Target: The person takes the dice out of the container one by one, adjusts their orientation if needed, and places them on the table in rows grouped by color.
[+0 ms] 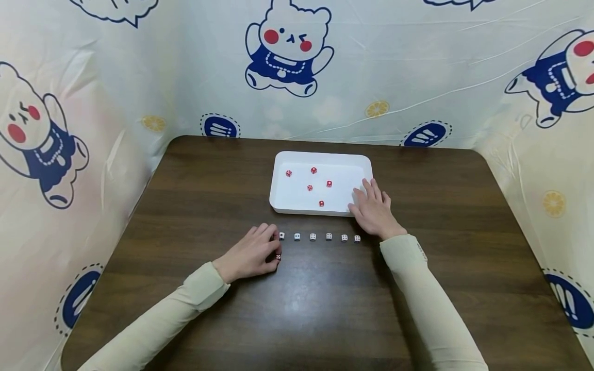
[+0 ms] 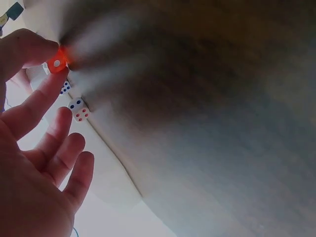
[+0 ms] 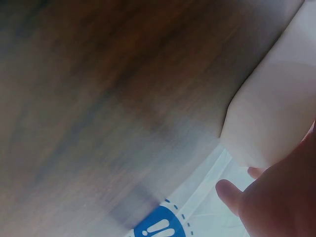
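Observation:
A red die (image 2: 57,61) is pinched between the thumb and index finger of my left hand (image 1: 252,252); in the left wrist view its other fingers are spread loosely. The hand is beside the left end of a row of several white dice (image 1: 313,237), close to the leftmost one. My right hand (image 1: 373,208) lies over the front right corner of a white tray (image 1: 297,208), fingers extended and thumb at the near rim. Inside the tray are several red dice (image 1: 321,203), spread apart. The right wrist view shows the tray's outer wall (image 3: 271,98) beside the hand.
The dark wooden table (image 1: 297,319) carries all of this. A pale curtain (image 1: 371,62) printed with cartoon figures hangs behind the table and along both sides. The tray stands near the table's far edge, behind the dice row.

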Tool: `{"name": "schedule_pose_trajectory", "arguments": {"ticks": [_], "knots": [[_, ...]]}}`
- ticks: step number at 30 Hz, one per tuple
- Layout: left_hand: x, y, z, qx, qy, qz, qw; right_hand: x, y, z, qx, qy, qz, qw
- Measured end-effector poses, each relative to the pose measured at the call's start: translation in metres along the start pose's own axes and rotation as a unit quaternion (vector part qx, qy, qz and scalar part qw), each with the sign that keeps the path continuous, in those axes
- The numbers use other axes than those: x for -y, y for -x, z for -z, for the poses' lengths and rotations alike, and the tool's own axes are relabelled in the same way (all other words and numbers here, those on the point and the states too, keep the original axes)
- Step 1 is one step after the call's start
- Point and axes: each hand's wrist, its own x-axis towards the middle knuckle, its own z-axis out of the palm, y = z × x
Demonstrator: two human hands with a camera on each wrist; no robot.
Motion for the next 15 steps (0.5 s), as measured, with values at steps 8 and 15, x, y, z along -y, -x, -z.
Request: {"name": "schedule_pose_trajectory", "arguments": {"ticks": [8, 15], "knots": [[-0.0009, -0.0012, 0.0004, 0.001, -0.005, -0.002, 1.0000, -0.0020, -0.0008, -0.0020, 0.002, 0.002, -0.001, 1.0000], [-0.0008, -0.0019, 0.0022, -0.003, -0.007, -0.006, 1.0000, -0.0025, -0.0011, -0.0023, -0.001, 0.001, 0.001, 1.0000]]}}
